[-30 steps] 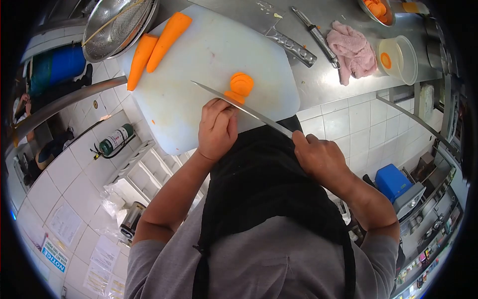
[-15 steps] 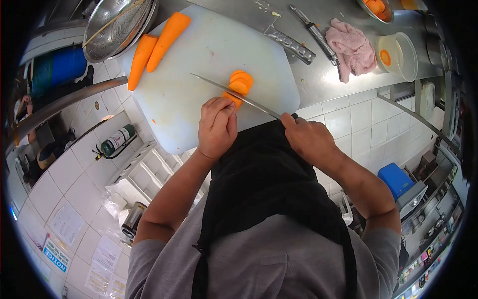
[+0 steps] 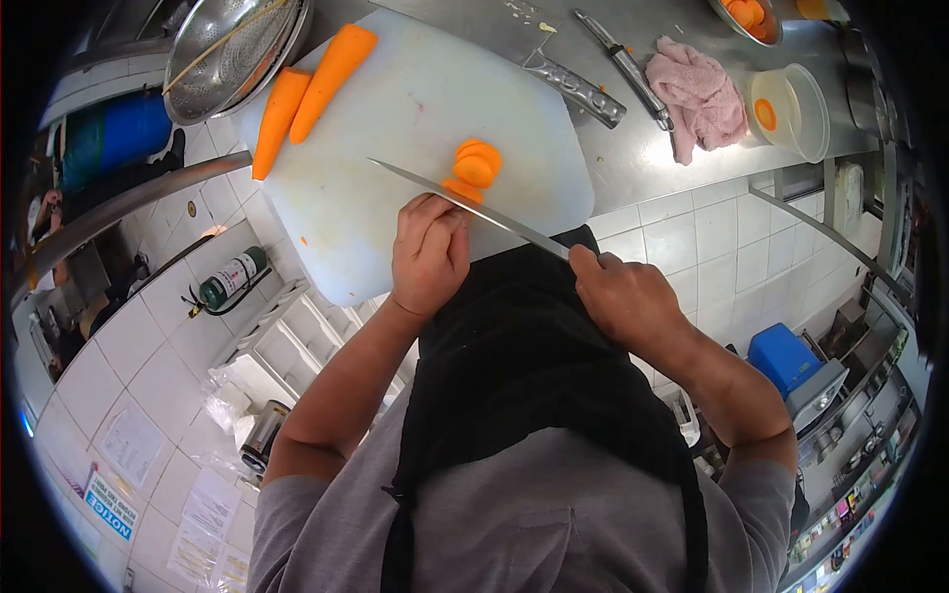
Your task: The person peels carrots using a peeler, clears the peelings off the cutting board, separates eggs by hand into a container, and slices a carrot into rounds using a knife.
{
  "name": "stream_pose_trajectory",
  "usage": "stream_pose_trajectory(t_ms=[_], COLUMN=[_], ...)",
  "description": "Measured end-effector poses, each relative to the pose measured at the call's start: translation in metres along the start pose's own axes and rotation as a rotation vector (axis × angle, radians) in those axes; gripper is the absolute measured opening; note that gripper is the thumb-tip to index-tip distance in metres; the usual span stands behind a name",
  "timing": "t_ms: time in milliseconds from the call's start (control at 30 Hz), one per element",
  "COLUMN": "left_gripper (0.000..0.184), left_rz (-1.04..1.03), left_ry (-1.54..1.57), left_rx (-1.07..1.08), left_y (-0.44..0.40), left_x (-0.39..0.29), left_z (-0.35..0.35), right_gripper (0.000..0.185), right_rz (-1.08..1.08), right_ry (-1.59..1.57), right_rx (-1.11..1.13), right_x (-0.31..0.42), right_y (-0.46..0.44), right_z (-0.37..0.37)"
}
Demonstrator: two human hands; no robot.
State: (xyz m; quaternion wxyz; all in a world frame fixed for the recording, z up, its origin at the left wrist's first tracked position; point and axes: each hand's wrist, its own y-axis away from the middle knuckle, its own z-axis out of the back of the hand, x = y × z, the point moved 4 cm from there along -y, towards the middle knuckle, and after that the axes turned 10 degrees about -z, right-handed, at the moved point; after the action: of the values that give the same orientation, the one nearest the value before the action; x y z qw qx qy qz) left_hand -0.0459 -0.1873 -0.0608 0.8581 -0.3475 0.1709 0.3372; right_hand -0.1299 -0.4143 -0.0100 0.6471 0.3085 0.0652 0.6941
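My right hand [image 3: 631,296] is closed around the handle of a long knife [image 3: 509,225], whose blade points left across the near part of the white cutting board [image 3: 445,84]. With curled fingers, my left hand [image 3: 430,252] grips a carrot piece [image 3: 463,190] at the blade. Most of that piece is hidden by the fingers and the knife. Round carrot slices [image 3: 477,163] lie overlapped just beyond the blade. Two peeled whole carrots [image 3: 333,81] rest side by side at the board's far left edge.
A metal colander [image 3: 222,59] stands left of the board. On the steel counter [image 3: 633,163] are a metal-handled tool [image 3: 583,91], a peeler [image 3: 628,69], a pink cloth [image 3: 697,99], a plastic tub [image 3: 791,109] and a bowl of carrot slices [image 3: 756,15].
The knife has shifted slightly toward me and left, from the slices to nearer my left fingers. My right hand has moved a little right and down. The whole carrots stay put.
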Motion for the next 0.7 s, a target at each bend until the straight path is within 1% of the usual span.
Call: stream_pose_trajectory(t_ms=[200, 267, 333, 400, 467, 533, 700], left_gripper=[0.019, 0.018, 0.018, 0.018, 0.018, 0.018, 0.021], left_rz=[-0.012, -0.013, -0.012, -0.019, -0.019, -0.004, -0.006], left_ry=[0.019, 0.015, 0.009, 0.014, 0.007, 0.005, -0.004], left_rx=[-0.013, -0.016, -0.018, -0.028, -0.044, -0.012, -0.021], left_y=[0.001, 0.001, 0.000, 0.002, 0.001, 0.001, 0.001], left_x=[0.001, 0.000, -0.001, -0.001, 0.000, -0.001, -0.002], left_z=[-0.001, 0.000, 0.000, -0.001, 0.001, 0.001, 0.001], right_gripper=[0.019, 0.020, 0.017, 0.016, 0.018, 0.017, 0.017], right_rz=[0.007, 0.040, 0.040, 0.037, 0.024, 0.013, -0.017], right_ry=[-0.036, -0.044, -0.037, -0.029, -0.047, -0.023, 0.037], right_rx=[-0.024, -0.050, -0.077, -0.101, -0.063, -0.047, -0.011], right_x=[0.000, -0.002, -0.003, -0.003, 0.002, 0.005, 0.004], right_y=[-0.026, -0.034, -0.034, -0.029, -0.015, -0.002, 0.011], right_z=[-0.018, -0.023, -0.021, -0.016, -0.003, 0.005, 0.007])
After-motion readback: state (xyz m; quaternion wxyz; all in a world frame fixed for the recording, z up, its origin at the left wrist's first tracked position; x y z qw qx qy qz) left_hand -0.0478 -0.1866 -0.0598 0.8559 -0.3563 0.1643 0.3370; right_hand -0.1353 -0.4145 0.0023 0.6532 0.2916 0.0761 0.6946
